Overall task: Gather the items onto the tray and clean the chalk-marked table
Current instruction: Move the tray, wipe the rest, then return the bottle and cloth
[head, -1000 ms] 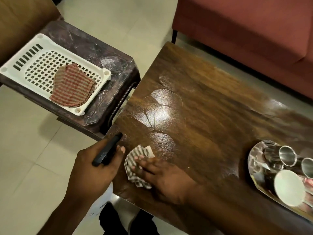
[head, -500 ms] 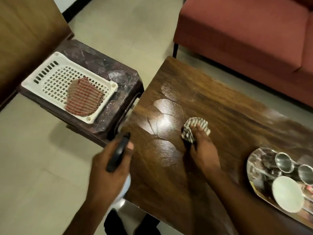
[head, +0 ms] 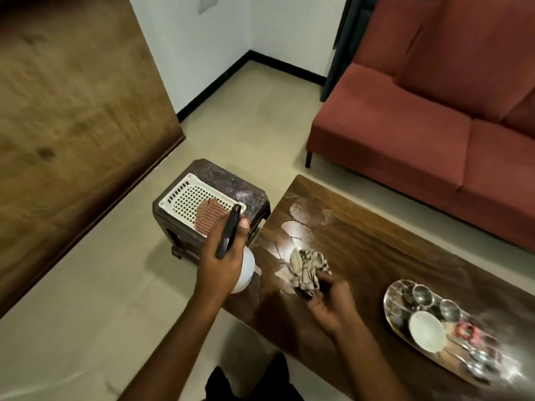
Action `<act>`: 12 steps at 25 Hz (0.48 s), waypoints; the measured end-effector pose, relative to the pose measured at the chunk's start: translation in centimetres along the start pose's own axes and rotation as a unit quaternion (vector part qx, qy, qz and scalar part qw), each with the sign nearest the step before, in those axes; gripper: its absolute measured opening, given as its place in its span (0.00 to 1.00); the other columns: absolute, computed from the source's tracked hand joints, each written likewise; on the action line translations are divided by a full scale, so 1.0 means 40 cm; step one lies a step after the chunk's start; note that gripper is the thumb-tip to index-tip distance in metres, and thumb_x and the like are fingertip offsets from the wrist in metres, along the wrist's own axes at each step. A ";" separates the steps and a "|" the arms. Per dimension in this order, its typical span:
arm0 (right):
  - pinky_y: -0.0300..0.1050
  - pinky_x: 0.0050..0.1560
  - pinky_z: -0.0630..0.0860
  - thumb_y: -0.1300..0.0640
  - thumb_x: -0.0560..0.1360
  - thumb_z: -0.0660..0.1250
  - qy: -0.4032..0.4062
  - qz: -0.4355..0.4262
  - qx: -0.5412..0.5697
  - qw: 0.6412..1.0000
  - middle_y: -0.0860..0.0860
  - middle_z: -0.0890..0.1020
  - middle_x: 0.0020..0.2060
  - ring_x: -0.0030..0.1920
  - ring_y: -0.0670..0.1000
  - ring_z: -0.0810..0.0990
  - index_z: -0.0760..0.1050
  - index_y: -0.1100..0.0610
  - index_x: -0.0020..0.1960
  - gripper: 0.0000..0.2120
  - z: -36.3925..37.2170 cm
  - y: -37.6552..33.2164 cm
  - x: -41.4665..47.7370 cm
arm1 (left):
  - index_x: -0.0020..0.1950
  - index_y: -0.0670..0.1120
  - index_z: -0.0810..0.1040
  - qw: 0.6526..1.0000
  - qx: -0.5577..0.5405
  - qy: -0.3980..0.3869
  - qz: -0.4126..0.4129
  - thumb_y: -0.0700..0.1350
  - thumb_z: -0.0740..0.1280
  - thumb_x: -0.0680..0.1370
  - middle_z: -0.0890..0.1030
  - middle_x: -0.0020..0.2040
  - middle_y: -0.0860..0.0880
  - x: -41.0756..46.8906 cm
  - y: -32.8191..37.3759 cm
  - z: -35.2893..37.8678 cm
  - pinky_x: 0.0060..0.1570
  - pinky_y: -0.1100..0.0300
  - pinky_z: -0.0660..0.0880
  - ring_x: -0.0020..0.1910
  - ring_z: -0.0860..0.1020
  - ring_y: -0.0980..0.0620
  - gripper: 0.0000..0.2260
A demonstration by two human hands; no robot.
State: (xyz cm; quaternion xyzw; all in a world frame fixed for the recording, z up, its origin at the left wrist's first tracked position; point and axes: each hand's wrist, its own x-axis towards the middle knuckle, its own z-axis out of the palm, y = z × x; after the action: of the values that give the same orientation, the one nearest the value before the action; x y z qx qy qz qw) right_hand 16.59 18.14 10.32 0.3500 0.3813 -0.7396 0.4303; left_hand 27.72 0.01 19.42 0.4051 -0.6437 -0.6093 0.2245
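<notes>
My right hand [head: 330, 305] grips a bunched striped cloth [head: 308, 270] just above the near left part of the dark wooden table [head: 390, 256]. My left hand [head: 223, 261] holds a spray bottle by its black trigger head [head: 228, 230]; the white body [head: 246, 270] shows below my palm, at the table's left end. A shiny metal tray [head: 390, 302] lies on the right of the table with two steel cups [head: 422, 295], a white bowl [head: 427, 331] and spoons on it. Wet glossy patches [head: 298, 233] shine on the table's left end.
A dark stool [head: 249, 195] left of the table carries a white plastic basket [head: 179, 198] with a red checked cloth [head: 208, 215] in it. A red sofa [head: 434, 125] stands behind the table. A wooden panel [head: 72, 111] fills the left side. Tiled floor lies between.
My right hand has pulled the cloth back from the table's middle towards me and bunched it up in its grip. The view has tilted up, showing more of the room.
</notes>
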 end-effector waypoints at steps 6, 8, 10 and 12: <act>0.60 0.57 0.84 0.55 0.83 0.65 -0.119 -0.042 -0.065 0.990 0.64 0.86 0.60 0.59 0.63 0.85 0.86 0.64 0.57 0.16 0.096 -0.058 -0.301 | 0.50 0.62 0.76 0.999 -0.011 -0.011 0.045 0.44 0.72 0.83 0.84 0.39 0.67 -0.049 0.181 -0.109 0.43 0.77 0.75 0.40 0.82 0.71 0.12; 0.54 0.50 0.86 0.54 0.78 0.73 -0.124 -0.093 -0.182 0.971 0.61 0.88 0.56 0.53 0.59 0.88 0.84 0.63 0.62 0.16 0.153 -0.052 -0.339 | 0.56 0.62 0.76 0.999 -0.012 -0.007 0.032 0.40 0.73 0.82 0.81 0.46 0.68 -0.056 0.202 -0.144 0.57 0.64 0.78 0.52 0.83 0.64 0.16; 0.49 0.42 0.85 0.58 0.74 0.78 -0.113 -0.179 -0.304 0.929 0.59 0.89 0.52 0.47 0.58 0.89 0.82 0.62 0.63 0.19 0.208 -0.047 -0.340 | 0.64 0.64 0.74 1.000 0.013 -0.005 0.010 0.46 0.75 0.80 0.78 0.56 0.69 -0.052 0.214 -0.175 0.70 0.45 0.75 0.64 0.80 0.49 0.19; 0.41 0.41 0.83 0.61 0.74 0.78 -0.118 -0.259 -0.389 0.876 0.56 0.90 0.50 0.48 0.55 0.90 0.83 0.59 0.60 0.15 0.267 -0.036 -0.343 | 0.65 0.68 0.71 1.000 0.025 -0.004 0.005 0.54 0.73 0.75 0.79 0.64 0.63 -0.040 0.227 -0.220 0.72 0.36 0.73 0.68 0.78 0.46 0.22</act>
State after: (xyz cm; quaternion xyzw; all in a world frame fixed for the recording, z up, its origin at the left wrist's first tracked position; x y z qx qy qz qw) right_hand 18.54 14.46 27.25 -0.0463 0.6619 -0.6522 0.3666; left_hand 33.27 -4.67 29.89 0.4048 -0.6619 -0.5932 0.2148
